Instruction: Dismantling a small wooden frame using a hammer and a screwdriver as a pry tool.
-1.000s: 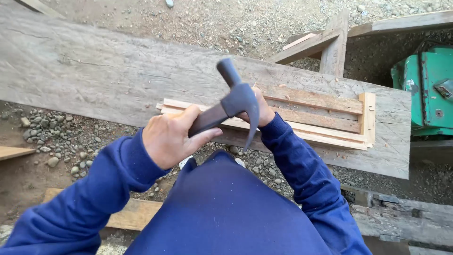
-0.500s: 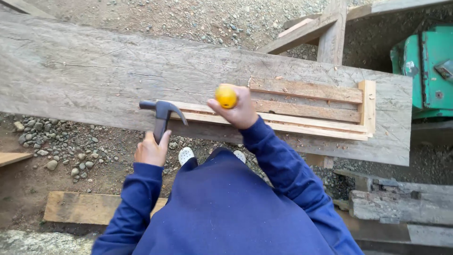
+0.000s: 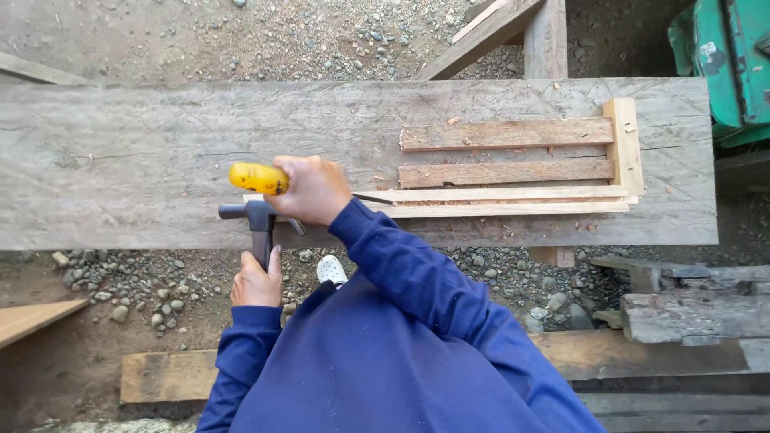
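The chisel, with its yellow handle, is gripped in the right hand, whose fingers are wrapped tightly round it; its dark blade is pointed along the table toward the end of the wooden frame. The frame, made of thin slats nailed to a cross piece, is laid flat on the right part of the table. A hammer is held upright by the left hand, the fingers closed round its handle, with the head at the near table edge, just below the chisel. Gravel is seen on the ground beneath.
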